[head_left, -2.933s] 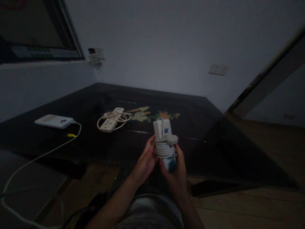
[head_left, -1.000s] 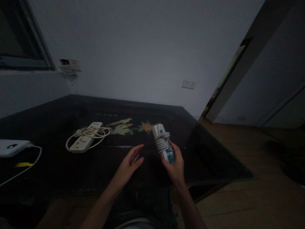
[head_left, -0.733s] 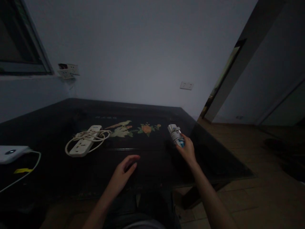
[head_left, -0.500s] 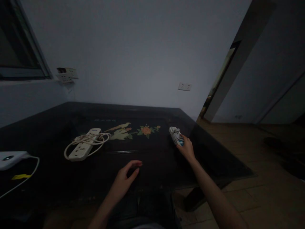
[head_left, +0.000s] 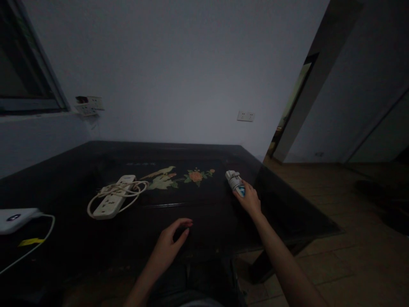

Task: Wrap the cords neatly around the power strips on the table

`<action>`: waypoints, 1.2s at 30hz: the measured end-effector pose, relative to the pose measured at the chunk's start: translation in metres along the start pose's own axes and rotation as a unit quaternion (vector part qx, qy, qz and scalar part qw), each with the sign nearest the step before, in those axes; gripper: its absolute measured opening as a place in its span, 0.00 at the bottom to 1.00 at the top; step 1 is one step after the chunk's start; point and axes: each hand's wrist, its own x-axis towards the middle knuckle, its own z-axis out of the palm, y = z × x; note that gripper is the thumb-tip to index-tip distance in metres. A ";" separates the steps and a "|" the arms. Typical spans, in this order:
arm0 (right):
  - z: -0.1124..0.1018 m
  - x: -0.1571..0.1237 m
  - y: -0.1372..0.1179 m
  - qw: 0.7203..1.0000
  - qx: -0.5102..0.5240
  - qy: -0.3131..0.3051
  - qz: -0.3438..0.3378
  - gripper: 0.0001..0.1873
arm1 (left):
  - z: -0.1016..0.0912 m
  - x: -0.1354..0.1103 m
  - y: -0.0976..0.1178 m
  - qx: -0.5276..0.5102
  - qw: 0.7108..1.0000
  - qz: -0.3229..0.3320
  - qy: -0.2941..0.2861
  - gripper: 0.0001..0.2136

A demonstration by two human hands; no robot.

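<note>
Pinching near end of cord-wrapped white block (head_left: 234, 180) between thumb and fingers: right hand (head_left: 251, 201), toward right side of dark table (head_left: 204, 207); left hand (head_left: 168, 241) (thumb and fingertips slightly parted) curls loosely near front edge.

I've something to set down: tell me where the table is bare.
Bare: between left hand and right hand; also behind the flower picture, toward the wall. Crowded: the left side, with power strip, white box and yellow tag.
</note>
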 end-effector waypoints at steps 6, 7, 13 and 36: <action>0.001 0.000 0.011 0.999 0.044 0.026 0.008 0.34 | 0.000 0.001 -0.002 0.038 0.999 0.006 -0.013 0.12; 0.001 0.000 0.012 0.998 0.053 0.028 0.008 0.34 | 0.000 0.001 -0.003 0.039 0.999 0.007 -0.013 0.12; 0.001 0.001 0.015 0.993 0.094 0.073 -0.020 0.35 | 0.000 -0.003 -0.005 0.014 1.000 0.018 0.010 0.11; 0.003 -0.061 -0.160 0.848 0.351 -0.239 -0.318 0.14 | -0.263 0.091 -0.081 0.229 0.914 -0.140 0.306 0.21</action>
